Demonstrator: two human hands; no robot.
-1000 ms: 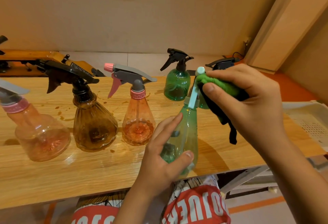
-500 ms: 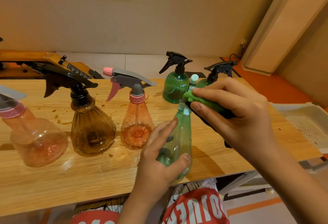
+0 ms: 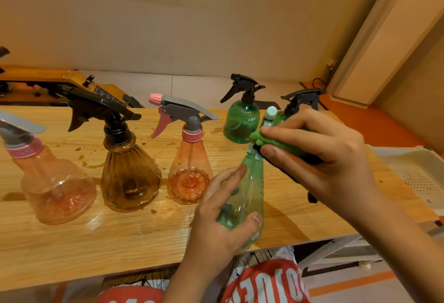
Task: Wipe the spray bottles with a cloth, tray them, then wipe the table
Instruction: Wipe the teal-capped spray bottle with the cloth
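at the near edge of a pale wooden table (image 3: 72, 249), a person's left hand (image 3: 216, 228) wraps around the lower body of a slim translucent green plastic spray bottle (image 3: 251, 182), thumb and fingers curled round it. the bottle tilts away from the person; whether its base rests on the wood cannot be told. the right hand (image 3: 331, 158) pinches a fuzzy green and black cloth (image 3: 259, 138) between thumb and fingers and presses it against the bottle's neck, just under the pale spray head. upright on the table behind, left to right: a clear pink round bottle with a grey trigger (image 3: 55, 187), an amber ribbed bottle with a black trigger (image 3: 129, 175), a pink cone-shaped bottle with a grey and pink trigger (image 3: 189, 175), a dark green bottle with a black trigger (image 3: 241, 120). brown drips (image 3: 92, 164) spot the wood. a white perforated plastic tray (image 3: 413, 173) lies at the far right, well apart from the held bottle.
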